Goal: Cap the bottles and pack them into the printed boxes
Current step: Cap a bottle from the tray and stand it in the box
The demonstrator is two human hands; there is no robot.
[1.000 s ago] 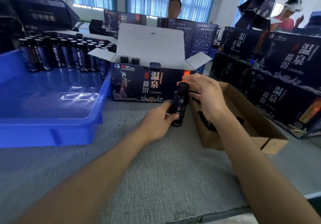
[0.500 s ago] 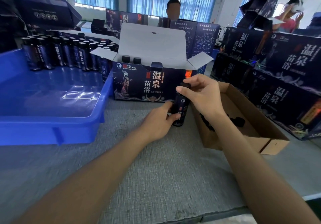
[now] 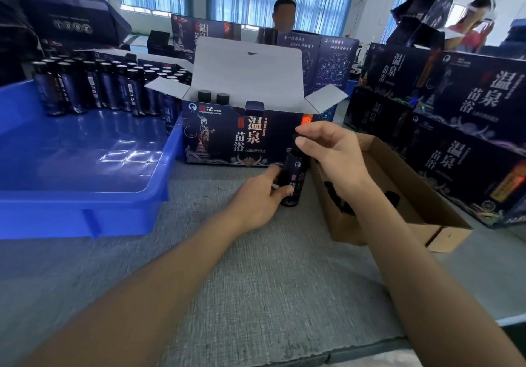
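Head view: dark bottle (image 3: 293, 179) stands on the grey counter (image 3: 256, 281), base down, roughly upright; it sits just in front of the right front corner of the open printed box (image 3: 242, 139) and just beside the left wall of the brown cardboard box (image 3: 412, 196); left grip (image 3: 256, 198) grasps the lower body of the bottle, thumb on the near side, fingers curled round it; right grip (image 3: 333, 153) pinches the black cap (image 3: 299, 140) between thumb and fingertips at the top of the bottle; cap mostly hidden by the fingers, cannot tell if it is fully seated on the neck.

Printed box: lid flap up, side flaps out; two capped bottles (image 3: 205, 95) stand at its rear left, only their tops show; rest of the interior hidden by the front wall.

Cardboard box holds loose black caps (image 3: 391, 197) on its floor; right forearm crosses over it.

Blue tray (image 3: 85, 167) sits left of the printed box, touching or nearly so; rows of upright bottles (image 3: 94, 82) fill its far end; near part is bare plastic.

Closed printed boxes (image 3: 469, 127) are stacked at the right; more behind; a person (image 3: 283, 13) is behind the open box, another (image 3: 478, 22) at far right.
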